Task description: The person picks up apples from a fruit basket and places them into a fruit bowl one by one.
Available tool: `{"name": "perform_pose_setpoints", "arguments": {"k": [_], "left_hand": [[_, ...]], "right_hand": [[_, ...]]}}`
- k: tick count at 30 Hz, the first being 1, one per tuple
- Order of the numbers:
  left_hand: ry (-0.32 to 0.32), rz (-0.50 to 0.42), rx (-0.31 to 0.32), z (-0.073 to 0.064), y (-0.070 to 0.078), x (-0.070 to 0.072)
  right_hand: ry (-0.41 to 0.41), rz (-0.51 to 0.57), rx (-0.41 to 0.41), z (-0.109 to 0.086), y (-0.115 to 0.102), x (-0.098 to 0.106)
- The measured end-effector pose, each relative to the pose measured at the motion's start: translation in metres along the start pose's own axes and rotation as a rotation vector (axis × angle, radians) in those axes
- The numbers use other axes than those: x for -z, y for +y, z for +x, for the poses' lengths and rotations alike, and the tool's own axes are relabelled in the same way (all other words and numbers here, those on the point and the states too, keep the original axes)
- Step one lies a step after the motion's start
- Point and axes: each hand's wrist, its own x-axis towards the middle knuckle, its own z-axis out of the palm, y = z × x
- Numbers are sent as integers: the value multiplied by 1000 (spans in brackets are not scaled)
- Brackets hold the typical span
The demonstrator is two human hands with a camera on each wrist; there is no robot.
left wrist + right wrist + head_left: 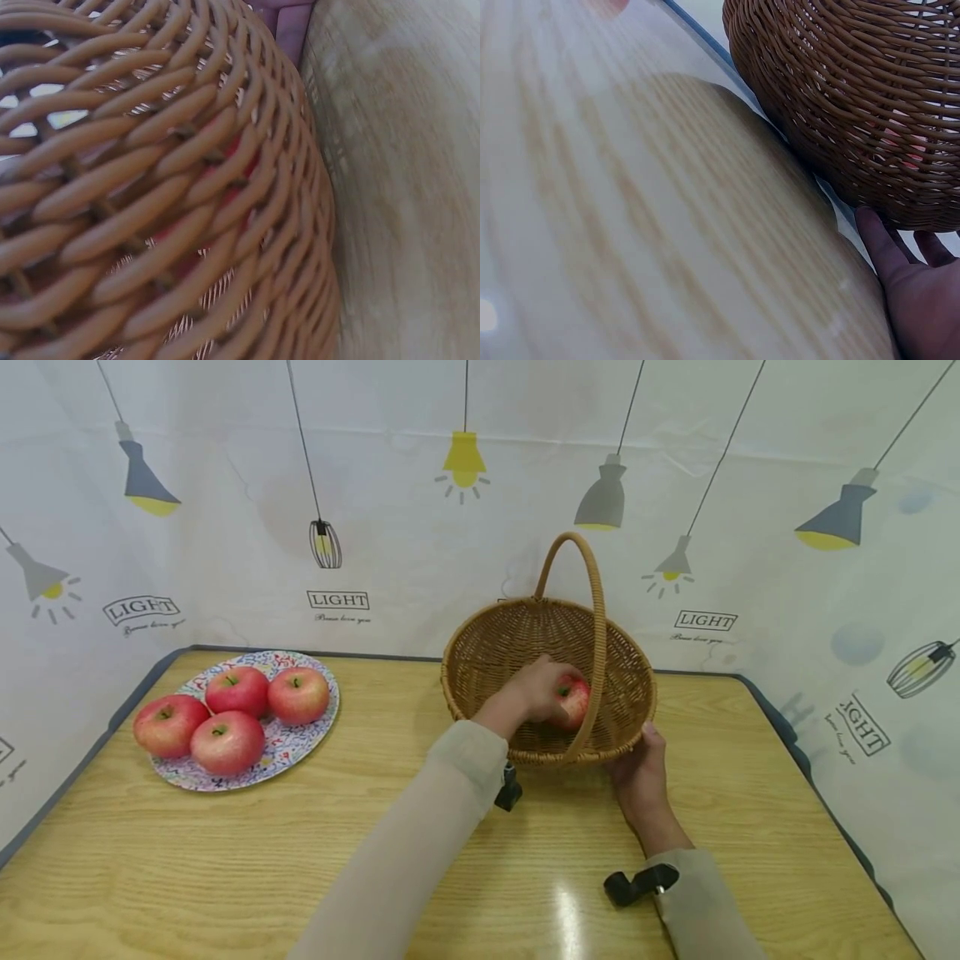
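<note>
My left hand [534, 691] reaches inside a brown wicker basket [480, 639] and grips a red apple [575, 702] there, its fingers curled over the fruit. In the left wrist view, woven wicker [150, 195] fills most of the picture, with red showing through the gaps. The right hand [641, 777] holds the basket low on its right side, one digit up by the rim. In the right wrist view, fingers [885, 244] of that hand touch the underside of the basket [847, 105]. The basket's mouth tilts toward me, and its arched handle [597, 610] stands up.
At the left of the wooden table [285, 860], a patterned plate [318, 739] bears several red apples [228, 743]. A white backdrop [405, 527] printed with lamps stands behind and at both sides. Black wrist mounts [641, 883] stick out near the sleeves.
</note>
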Motion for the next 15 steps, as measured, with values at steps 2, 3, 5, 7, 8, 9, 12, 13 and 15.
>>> {"name": "perform_pose_setpoints", "arguments": {"k": [2,3,5,7,8,9,12,13,15], "left_hand": [[-4,-6,9,0,0,0],[-7,-6,9,0,0,0],[-7,-4,2,0,-1,0],[-7,5,-6,0,-2,-1],[-7,7,-11,0,-2,-2],[-5,3,-20,0,-3,-2],[5,-13,-30,0,-5,-4],[10,-18,-33,0,-5,-5],[16,-33,-34,-1,-5,-5]], "right_hand": [[1,-2,0,0,0,0],[-1,-5,0,0,0,0],[0,-1,3,0,0,0],[-3,2,5,0,0,0],[-4,1,8,0,1,0],[-3,0,11,-1,1,0],[-4,-7,17,-1,2,0],[-3,-9,18,-1,2,1],[-4,-15,20,-1,2,0]]}}
